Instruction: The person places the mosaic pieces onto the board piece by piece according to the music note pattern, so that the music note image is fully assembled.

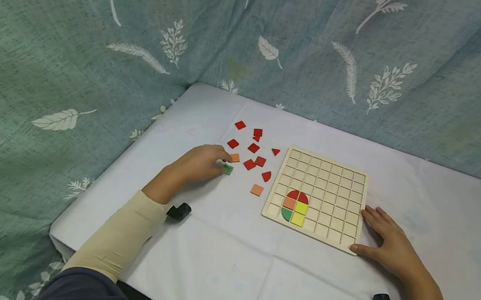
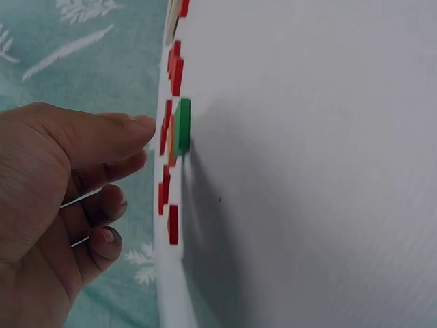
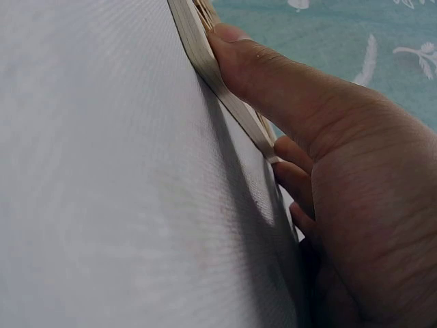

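My left hand hovers over the loose tiles, its fingertips right beside a green square tile and an orange tile. In the left wrist view, nothing sits between the thumb and fingers of the left hand; the green tile lies just past the thumb tip. The right hand rests against the right side of a wooden grid board, thumb at its near corner. Six pieces fill cells at the board's lower left: two red quarter-rounds, an orange square, two yellow squares and a green quarter-round.
Several red tiles lie scattered between the left hand and the board, including a rounded red piece. Another orange tile lies near the board's left edge. A white cloth covers the table; a leaf-patterned curtain hangs behind.
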The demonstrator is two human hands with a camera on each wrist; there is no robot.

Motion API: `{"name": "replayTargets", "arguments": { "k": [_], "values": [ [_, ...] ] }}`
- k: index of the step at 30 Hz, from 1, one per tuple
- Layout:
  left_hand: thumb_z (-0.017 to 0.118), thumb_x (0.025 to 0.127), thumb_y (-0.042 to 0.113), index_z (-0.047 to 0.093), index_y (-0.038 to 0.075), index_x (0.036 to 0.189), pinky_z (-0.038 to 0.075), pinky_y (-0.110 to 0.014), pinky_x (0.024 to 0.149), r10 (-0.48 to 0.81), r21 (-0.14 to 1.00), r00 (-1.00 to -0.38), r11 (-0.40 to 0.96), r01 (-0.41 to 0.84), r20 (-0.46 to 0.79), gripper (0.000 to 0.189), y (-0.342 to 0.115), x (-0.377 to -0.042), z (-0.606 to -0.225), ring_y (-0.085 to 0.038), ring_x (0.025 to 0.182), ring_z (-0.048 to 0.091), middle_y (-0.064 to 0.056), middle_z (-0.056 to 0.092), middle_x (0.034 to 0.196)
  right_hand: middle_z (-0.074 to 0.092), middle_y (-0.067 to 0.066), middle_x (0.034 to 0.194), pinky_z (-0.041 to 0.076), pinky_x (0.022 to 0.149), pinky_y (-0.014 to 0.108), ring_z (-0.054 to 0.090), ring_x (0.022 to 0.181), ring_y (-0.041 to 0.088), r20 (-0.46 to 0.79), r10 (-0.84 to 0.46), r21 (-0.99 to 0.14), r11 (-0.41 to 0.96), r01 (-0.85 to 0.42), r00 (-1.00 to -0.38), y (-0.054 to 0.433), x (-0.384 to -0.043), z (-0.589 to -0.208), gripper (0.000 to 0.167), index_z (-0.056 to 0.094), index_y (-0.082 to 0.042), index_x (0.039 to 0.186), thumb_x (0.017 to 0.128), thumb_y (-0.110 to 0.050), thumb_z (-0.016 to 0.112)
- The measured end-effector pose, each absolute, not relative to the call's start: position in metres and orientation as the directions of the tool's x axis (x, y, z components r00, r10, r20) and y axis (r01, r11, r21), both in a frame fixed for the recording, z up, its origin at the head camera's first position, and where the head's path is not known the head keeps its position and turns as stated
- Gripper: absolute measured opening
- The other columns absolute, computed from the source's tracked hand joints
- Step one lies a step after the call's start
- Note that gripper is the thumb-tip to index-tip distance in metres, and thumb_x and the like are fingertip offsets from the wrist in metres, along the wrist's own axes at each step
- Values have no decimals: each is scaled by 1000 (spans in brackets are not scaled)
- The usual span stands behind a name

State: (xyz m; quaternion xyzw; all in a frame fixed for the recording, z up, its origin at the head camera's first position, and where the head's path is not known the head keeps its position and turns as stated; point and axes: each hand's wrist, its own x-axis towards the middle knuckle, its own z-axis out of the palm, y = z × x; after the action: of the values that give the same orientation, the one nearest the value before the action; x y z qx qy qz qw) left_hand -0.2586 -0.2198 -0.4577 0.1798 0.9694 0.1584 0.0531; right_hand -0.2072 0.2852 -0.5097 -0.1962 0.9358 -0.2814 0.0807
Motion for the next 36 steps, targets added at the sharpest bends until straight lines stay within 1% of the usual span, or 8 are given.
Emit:
{"name": "replayTargets", "arguments": {
  "k": [4, 8, 11, 17, 21, 25, 32, 36],
  "values": [
    [66, 92, 16, 68, 13, 120, 42, -39, 100, 332, 319, -941, 899, 299, -55, 29, -229, -261, -453, -20, 118, 54, 0, 63, 120, 25, 18, 156, 16, 100, 72, 9, 145, 38, -35, -414, -561, 761, -325, -910, 286, -207, -509, 106, 29, -5, 152, 73, -54, 80],
    [65, 91, 11, 66, 11, 123, 44, -41, 97, 312, 308, -949, 908, 286, -40, 32, -237, -266, -450, -22, 111, 57, -2, 64, 114, 25, 18, 156, 16, 100, 71, 9, 145, 38, -30, -412, -559, 762, -326, -911, 287, -207, -509, 106, 29, -5, 152, 73, -53, 80],
    [65, 91, 10, 64, 10, 126, 45, -41, 94, 302, 301, -953, 912, 279, -33, 34, -241, -271, -450, -22, 105, 57, -3, 65, 111, 25, 19, 156, 16, 100, 71, 10, 145, 39, -28, -409, -555, 765, -326, -912, 288, -207, -509, 106, 29, -5, 152, 73, -54, 80],
    [67, 91, 12, 65, 10, 123, 46, -39, 93, 308, 298, -951, 910, 288, -21, 33, -243, -279, -452, -21, 105, 58, -3, 65, 111, 27, 19, 155, 17, 100, 71, 11, 144, 39, -11, -410, -556, 760, -335, -912, 289, -208, -512, 107, 31, -4, 151, 72, -55, 80],
    [66, 91, 12, 66, 9, 123, 45, -41, 93, 316, 322, -949, 901, 292, -24, 32, -240, -288, -453, -24, 106, 58, -4, 65, 111, 27, 19, 155, 17, 100, 71, 11, 144, 39, -11, -408, -559, 760, -332, -913, 289, -208, -513, 108, 32, -3, 151, 71, -56, 80],
    [65, 92, 14, 65, 10, 124, 45, -42, 95, 294, 331, -955, 905, 265, -41, 32, -238, -296, -454, -24, 109, 57, -5, 64, 114, 26, 19, 155, 17, 100, 71, 10, 144, 39, -19, -404, -560, 762, -325, -914, 288, -208, -514, 108, 31, -4, 152, 71, -58, 79],
    [66, 90, 15, 66, 8, 121, 43, -43, 98, 262, 325, -962, 918, 226, -71, 32, -245, -299, -457, -24, 113, 55, -6, 63, 117, 27, 19, 155, 17, 101, 70, 11, 144, 39, -19, -410, -555, 763, -331, -912, 286, -209, -513, 106, 31, -4, 152, 72, -53, 81],
    [65, 91, 15, 67, 8, 121, 42, -43, 99, 275, 313, -959, 919, 240, -73, 30, -246, -300, -458, -24, 115, 55, -7, 63, 119, 26, 18, 156, 16, 101, 70, 10, 144, 39, -28, -407, -556, 766, -324, -913, 286, -208, -512, 106, 30, -4, 152, 72, -52, 81]
  ]
}}
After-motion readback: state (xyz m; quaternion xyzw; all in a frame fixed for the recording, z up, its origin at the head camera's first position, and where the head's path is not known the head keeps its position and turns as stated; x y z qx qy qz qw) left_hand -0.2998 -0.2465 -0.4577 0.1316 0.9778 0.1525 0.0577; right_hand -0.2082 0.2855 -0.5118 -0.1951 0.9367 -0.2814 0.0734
